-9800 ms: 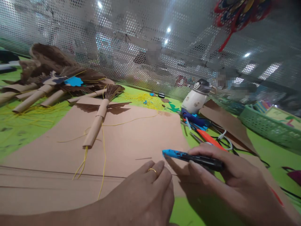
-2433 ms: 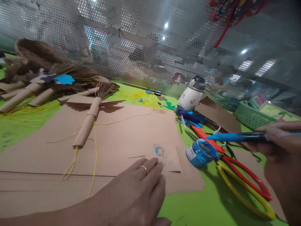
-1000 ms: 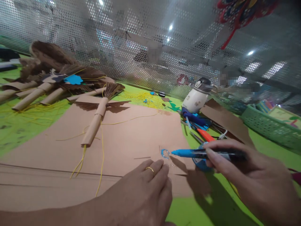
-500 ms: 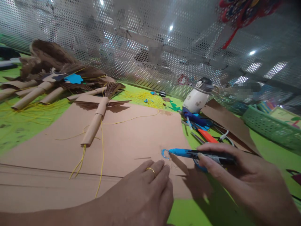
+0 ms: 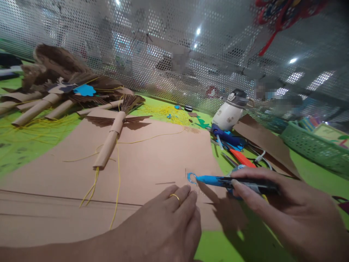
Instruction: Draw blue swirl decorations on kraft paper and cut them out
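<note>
A green counter [image 5: 212, 243] carries wide sheets of brown paper [image 5: 152, 156]. At the right edge sits a perforated green basket [image 5: 311, 147] with coloured pieces [image 5: 308, 123] and a pale card [image 5: 331, 131] inside. The left hand [image 5: 174, 214] lies palm down on the paper, grip unclenched, fingers together and reaching forward and right. The right hand [image 5: 283, 207] comes in from the right, its grip closed around a blue-tipped pen [image 5: 218, 181]. Beyond it stands a white bottle [image 5: 226, 114], lid on, contents hidden.

The pen is over the paper's right part, long axis nearly level across the view, tip leftward, rear end slightly lower. A jar [image 5: 240, 167] is mostly hidden behind the right hand; its contents cannot be told. A small blue ring [image 5: 192, 178] lies right at the pen's tip; contact is unclear.
</note>
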Tool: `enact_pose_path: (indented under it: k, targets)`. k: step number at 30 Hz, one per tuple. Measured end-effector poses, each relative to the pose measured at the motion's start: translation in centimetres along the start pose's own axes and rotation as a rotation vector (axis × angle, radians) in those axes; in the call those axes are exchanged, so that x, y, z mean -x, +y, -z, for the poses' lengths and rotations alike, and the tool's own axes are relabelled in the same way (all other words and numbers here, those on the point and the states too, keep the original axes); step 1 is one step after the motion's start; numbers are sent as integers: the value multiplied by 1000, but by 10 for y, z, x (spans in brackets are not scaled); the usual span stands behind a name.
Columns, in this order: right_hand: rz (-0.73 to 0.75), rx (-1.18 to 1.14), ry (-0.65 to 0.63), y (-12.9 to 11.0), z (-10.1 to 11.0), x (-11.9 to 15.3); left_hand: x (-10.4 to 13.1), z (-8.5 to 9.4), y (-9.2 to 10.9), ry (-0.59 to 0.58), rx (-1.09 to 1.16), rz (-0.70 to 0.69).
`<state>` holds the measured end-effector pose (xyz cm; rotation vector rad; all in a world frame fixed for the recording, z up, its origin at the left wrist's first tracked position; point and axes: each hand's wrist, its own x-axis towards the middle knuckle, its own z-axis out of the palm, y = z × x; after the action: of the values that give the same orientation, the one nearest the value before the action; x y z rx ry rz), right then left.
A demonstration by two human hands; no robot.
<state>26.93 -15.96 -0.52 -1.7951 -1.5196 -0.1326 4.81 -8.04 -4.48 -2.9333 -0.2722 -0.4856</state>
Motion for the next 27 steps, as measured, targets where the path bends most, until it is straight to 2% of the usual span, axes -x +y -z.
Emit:
enact_pose_path:
  k: [5,12,22,27]
  targets:
    - [-63,77,42,0,1,1,2,0,2,30,25,17]
    - [50,-18,-8,2,-2,-2,1,-2,1,65,15,3]
    - [110,42,-16,3,0,0,4,1,1,72,24,25]
    - [165,67,-15,4,2,-1,2,-6,0,78,32,15]
